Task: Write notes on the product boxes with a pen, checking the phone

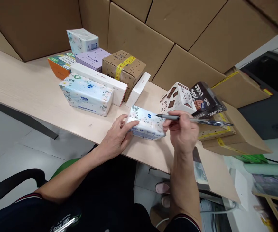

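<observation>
Stacked cardboard cartons [139, 35] form a wall behind a pale wood table [20, 87]. Flattened taped cartons [237, 138] lie on the table's right end, with a dark snack box [205, 100] and a white chocolate box [177, 98] tilted on them, touching each other.

Back-left cluster:
- A brown carton with yellow tape [124, 67].
- A big floral tissue pack [86, 94] at the front.
- A long white box [100, 82] just behind the big pack.
- A purple pack [93, 58] and an orange-green box [60, 64].
- An upright tissue pack [82, 40] at the far back.
- A slim white box [137, 89] leaning by the brown carton.

The small tissue pack [146, 124] lies flat near the table's front edge, between both hands. The left hand [116, 137] is clamped on its left end, thumb on top and fingers curled against the side. The right hand [182, 130] is closed around a dark pen [194, 120], which lies near-horizontal with its tip at the pack's upper right edge. I can't tell whether the tip touches the pack.
</observation>
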Demonstrator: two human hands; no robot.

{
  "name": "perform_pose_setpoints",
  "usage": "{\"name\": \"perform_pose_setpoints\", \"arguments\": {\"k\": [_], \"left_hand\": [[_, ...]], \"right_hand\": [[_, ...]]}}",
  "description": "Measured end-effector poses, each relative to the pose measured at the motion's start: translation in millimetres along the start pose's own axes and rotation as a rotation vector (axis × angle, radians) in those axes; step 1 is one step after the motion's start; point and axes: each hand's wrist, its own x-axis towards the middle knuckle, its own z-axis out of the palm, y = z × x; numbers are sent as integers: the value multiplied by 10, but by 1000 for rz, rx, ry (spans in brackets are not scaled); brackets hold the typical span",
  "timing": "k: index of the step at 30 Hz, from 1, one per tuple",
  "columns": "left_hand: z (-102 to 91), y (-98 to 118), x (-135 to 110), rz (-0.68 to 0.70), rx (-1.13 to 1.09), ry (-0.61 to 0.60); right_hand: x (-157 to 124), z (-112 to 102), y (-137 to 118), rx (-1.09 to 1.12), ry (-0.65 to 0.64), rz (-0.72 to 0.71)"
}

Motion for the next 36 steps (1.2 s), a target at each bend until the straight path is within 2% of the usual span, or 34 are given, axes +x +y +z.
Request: {"name": "perform_pose_setpoints", "arguments": {"k": [3, 7, 11, 20, 25, 36], "left_hand": [[1, 18, 3, -10, 25, 1], [-4, 41, 6, -29, 31, -9], [-13, 52, 12, -43, 15, -9], [-25, 73, 17, -40, 24, -14], [-23, 75, 19, -42, 30, -10], [-20, 72, 20, -37, 17, -5]], "right_hand": [[-16, 102, 85, -52, -82, 39], [-43, 87, 168, -136, -78, 38], [-54, 75, 169, -276, -84, -26], [-51, 104, 146, -413, -130, -124], [-47, 86, 160, -427, -173, -138], [-44, 90, 151, -411, -173, -126]]}}
